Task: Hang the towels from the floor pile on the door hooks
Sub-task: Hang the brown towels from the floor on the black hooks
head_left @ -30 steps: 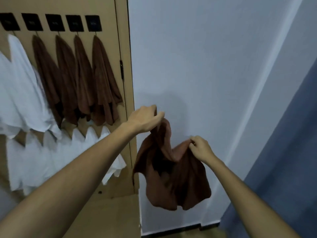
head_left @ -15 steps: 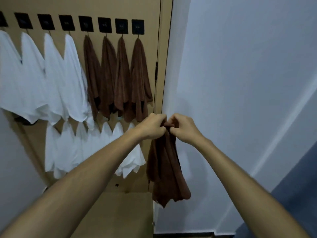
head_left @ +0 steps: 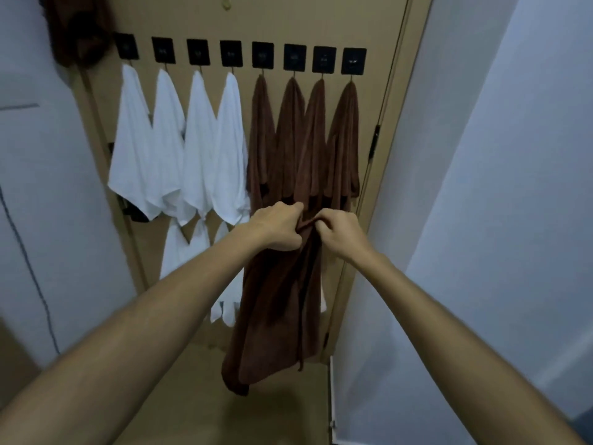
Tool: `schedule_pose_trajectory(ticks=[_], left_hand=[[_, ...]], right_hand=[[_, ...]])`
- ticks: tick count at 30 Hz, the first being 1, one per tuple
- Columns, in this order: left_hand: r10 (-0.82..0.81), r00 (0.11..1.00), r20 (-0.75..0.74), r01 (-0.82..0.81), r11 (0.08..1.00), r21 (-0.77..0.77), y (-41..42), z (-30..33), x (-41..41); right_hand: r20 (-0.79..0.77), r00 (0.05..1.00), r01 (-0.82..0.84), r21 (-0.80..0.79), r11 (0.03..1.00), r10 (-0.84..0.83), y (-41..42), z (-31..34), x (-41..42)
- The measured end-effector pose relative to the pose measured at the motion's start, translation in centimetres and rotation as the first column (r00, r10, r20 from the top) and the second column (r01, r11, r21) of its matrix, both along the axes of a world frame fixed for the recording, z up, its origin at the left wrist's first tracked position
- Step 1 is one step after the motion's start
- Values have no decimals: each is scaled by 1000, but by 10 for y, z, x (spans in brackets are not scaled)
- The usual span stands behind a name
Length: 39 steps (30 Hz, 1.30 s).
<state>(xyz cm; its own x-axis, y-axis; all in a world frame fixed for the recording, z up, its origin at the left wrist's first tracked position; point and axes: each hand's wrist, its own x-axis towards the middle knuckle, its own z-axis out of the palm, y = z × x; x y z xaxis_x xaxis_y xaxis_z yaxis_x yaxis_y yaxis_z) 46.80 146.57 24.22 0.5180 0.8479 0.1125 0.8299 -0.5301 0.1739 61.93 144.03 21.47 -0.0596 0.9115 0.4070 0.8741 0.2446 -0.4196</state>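
A brown towel [head_left: 276, 319] hangs down in front of the tan door [head_left: 301, 20]. My left hand [head_left: 279, 228] and my right hand [head_left: 340, 234] pinch its top edge side by side, just below the hanging towels. Along the door's top runs a row of black hooks [head_left: 262, 54]. Several white towels [head_left: 199, 146] hang on the left hooks and several brown towels [head_left: 343, 139] on the right ones. A lower row of white towels [head_left: 179, 248] shows behind my left arm. The floor pile is out of view.
A white wall [head_left: 481, 187] stands close on the right, another white wall [head_left: 48, 187] on the left. A dark brown cloth [head_left: 77, 30] hangs at the top left corner. A black door hinge [head_left: 373, 144] sits on the door's right edge.
The view has swung left, bringing the whole hook row into sight. My hands came together on the towel's top, and the towel now hangs long in front of the door.
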Motion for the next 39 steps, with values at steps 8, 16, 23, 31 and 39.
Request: schedule_pose_trajectory(ticks=[8, 16, 23, 31, 39], left_hand=[[41, 946, 321, -61, 997, 54, 18, 0, -81], [109, 950, 292, -124, 992, 31, 39, -2, -139], [117, 927, 357, -131, 991, 14, 62, -5, -157], [152, 981, 117, -161, 984, 76, 114, 17, -206], [289, 888, 359, -246, 956, -161, 206, 64, -226]], right_hand=[[29, 999, -33, -75, 997, 36, 23, 3, -88], [-196, 978, -75, -44, 996, 65, 40, -1, -123], [-198, 967, -172, -43, 984, 160, 65, 8, -162], [-173, 970, -183, -56, 982, 171, 132, 19, -193], [-132, 968, -231, -122, 965, 215, 235, 69, -211]])
